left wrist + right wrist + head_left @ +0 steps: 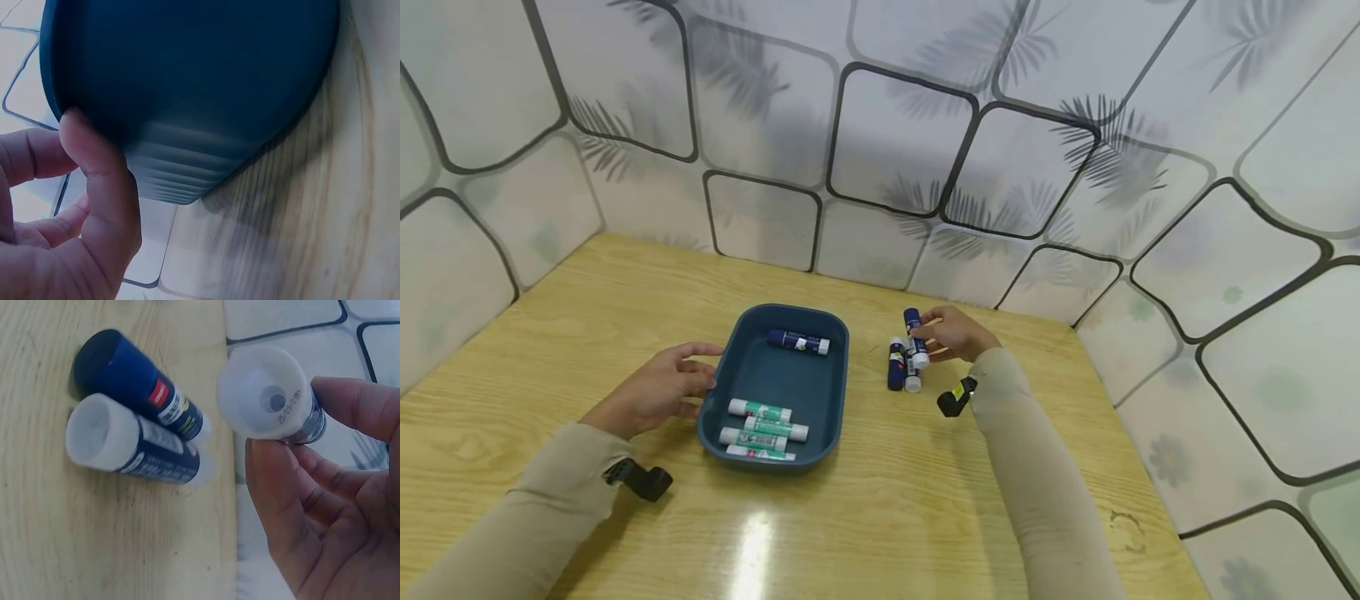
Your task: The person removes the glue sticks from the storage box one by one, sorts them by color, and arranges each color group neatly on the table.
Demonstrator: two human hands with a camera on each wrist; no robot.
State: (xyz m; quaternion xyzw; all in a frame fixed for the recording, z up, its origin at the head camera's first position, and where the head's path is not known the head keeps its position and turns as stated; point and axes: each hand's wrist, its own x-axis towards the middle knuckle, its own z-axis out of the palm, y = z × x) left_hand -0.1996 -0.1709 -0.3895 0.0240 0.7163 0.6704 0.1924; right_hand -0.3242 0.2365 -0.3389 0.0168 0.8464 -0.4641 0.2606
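Note:
My right hand (953, 332) pinches a dark blue glue stick (916, 337) between thumb and fingers, its white end turned toward the right wrist camera. Below it, two more blue glue sticks, one with a blue end up front (119, 372) and one with a white end (103, 434), lie side by side on the table. My left hand (662, 385) is at the left side of a dark blue plastic tray (844, 392), thumb tip (78, 128) against the rim and the other fingers loosely bent. Inside the tray lie one blue glue stick (799, 342) and several green-and-white glue sticks (775, 428).
The wooden table (880, 517) carries everything and meets a patterned wall covering (880, 242) at the back and sides. A dark mark (1127, 532) shows on the wood at the right. Black wrist cameras (640, 481) sit on both sleeves.

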